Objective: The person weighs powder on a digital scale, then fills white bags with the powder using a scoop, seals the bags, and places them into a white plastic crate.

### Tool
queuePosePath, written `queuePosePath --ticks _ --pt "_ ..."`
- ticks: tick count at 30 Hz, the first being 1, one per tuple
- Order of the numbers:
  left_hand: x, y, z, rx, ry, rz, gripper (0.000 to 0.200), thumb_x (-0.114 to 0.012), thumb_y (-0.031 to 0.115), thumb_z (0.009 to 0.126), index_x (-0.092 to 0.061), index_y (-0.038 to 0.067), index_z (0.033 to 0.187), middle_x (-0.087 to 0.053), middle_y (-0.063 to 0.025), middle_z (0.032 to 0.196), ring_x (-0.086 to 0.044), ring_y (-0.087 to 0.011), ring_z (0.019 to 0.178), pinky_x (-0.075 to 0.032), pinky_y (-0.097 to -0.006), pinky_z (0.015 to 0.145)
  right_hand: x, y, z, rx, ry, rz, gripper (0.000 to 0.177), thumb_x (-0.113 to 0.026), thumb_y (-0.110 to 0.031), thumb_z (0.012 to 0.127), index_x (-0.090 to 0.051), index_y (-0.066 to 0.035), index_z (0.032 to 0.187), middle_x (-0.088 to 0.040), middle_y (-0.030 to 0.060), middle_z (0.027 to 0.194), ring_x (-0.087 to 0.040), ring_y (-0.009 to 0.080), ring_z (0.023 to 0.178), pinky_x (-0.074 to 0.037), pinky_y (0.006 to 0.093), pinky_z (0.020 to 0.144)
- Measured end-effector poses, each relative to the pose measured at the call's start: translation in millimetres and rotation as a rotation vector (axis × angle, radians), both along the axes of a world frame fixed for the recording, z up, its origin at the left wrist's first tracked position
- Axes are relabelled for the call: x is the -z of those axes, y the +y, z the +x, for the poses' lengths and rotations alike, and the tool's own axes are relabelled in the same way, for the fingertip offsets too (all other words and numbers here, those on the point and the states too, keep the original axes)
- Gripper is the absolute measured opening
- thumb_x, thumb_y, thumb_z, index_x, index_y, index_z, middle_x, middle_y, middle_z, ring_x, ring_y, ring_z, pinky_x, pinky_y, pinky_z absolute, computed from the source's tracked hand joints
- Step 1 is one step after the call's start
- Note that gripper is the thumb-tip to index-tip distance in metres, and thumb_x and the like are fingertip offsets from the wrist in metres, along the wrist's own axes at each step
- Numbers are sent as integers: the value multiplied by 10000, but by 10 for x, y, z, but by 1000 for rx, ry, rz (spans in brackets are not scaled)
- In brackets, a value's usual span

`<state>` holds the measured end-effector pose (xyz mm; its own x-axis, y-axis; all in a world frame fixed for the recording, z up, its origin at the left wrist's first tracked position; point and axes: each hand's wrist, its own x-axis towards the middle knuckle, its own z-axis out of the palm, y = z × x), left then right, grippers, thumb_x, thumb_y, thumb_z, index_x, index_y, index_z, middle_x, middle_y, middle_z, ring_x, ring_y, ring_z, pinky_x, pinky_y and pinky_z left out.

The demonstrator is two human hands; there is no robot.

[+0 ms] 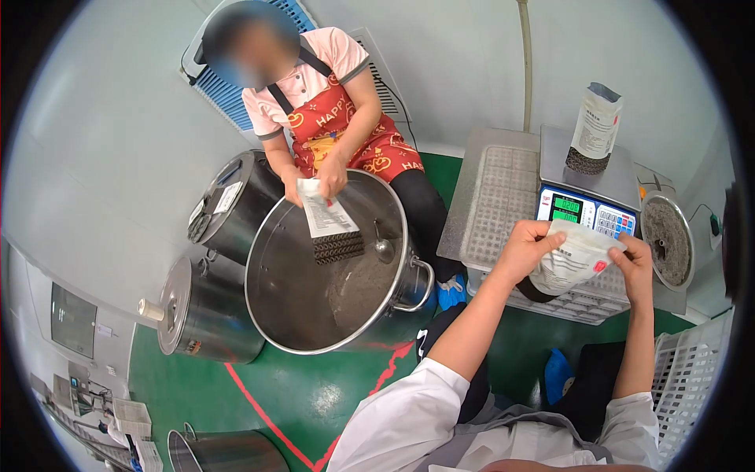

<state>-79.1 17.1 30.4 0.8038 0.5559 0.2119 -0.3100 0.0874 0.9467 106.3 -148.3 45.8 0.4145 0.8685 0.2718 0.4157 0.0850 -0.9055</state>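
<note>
My left hand [525, 245] and my right hand [634, 259] both grip the top edge of a white printed pouch [572, 263] with a dark filled bottom, held in front of a digital scale [586, 208]. A second filled pouch [594, 130] stands upright on the scale's steel platform. Across from me a seated person in a red apron [338, 126] holds another pouch [330, 224] over a large steel pot [330, 267] with dark granules inside.
Two lidded steel pots [228, 204] [200, 311] lie tilted left of the big pot, another pot [224, 452] at bottom left. A perforated white tray [495, 197] sits under the scale, a round sieve [668, 240] to its right, a white crate [692, 377] at far right. Green floor with red lines.
</note>
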Motion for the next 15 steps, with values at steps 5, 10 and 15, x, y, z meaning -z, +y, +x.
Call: queuePosePath --ticks 5,10,15 --pt "-132 48 -98 251 208 365 186 -697 149 788 -680 -19 864 -643 -39 686 -521 -64 628 -434 -266 578 51 30 -33 -16 105 205 303 -683 -155 777 -469 -15 614 -365 -15 633 -344 87 627 -262 259 561" --pt "122 -226 210 219 324 703 200 -706 153 743 -647 -33 784 -588 -162 640 -490 -207 529 -415 -346 546 166 71 -394 -39 -315 103 248 -684 -101 716 -484 8 618 -417 72 574 -408 197 575 -311 325 523" --pt "-73 -109 209 139 297 755 218 -711 181 760 -637 -23 731 -577 -154 596 -532 -179 549 -437 -348 554 -80 -4 -128 242 -405 248 273 -684 -94 719 -467 -6 580 -405 65 528 -387 201 518 -318 336 518"
